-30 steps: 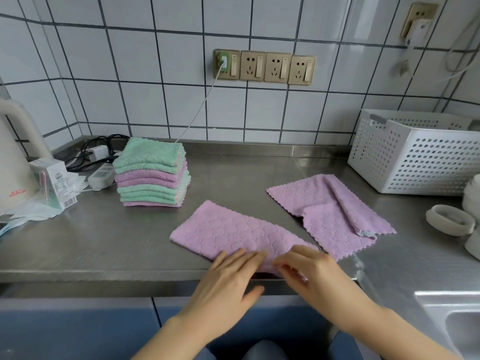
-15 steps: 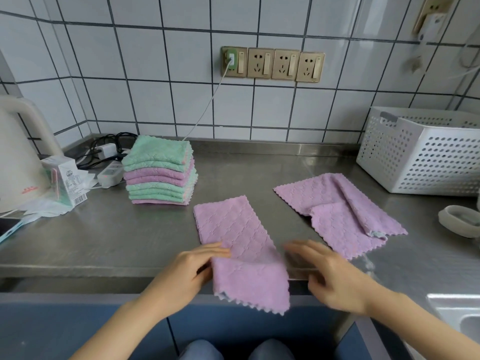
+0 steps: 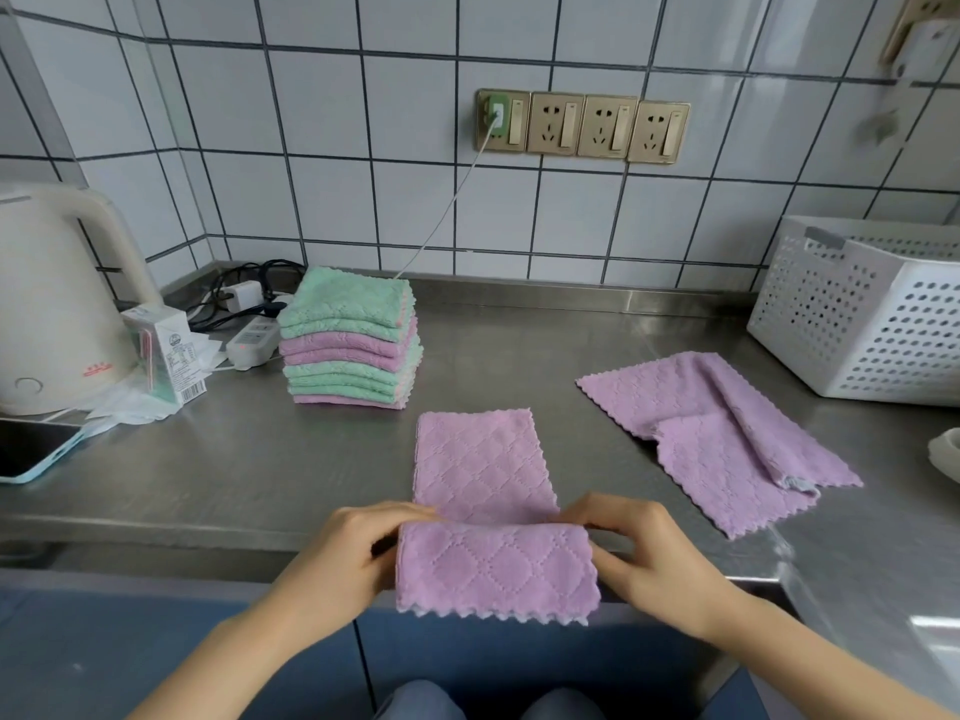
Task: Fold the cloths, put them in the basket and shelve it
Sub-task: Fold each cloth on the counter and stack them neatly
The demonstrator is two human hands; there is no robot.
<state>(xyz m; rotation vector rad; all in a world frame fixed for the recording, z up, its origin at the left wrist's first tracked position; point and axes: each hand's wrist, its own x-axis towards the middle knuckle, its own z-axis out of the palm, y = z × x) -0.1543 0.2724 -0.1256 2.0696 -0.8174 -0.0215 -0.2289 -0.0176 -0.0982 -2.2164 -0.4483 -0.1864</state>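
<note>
- Folding step: left hand (image 3: pixel 345 556) and right hand (image 3: pixel 657 561) pinch the near end of the purple cloth (image 3: pixel 493 522).
- Next, I'd guess: lay that end forward, away from both hands, edges matched.

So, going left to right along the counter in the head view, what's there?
Cream electric kettle → small printed carton → stack of folded green and purple cloths → purple quilted cloth being folded → rumpled purple cloth → white perforated plastic basket.

Quilted pink cloth (image 3: pixel 480 462) (fluffy, matt); brushed steel counter (image 3: pixel 249 459); perforated plastic basket (image 3: pixel 883 330)
</note>
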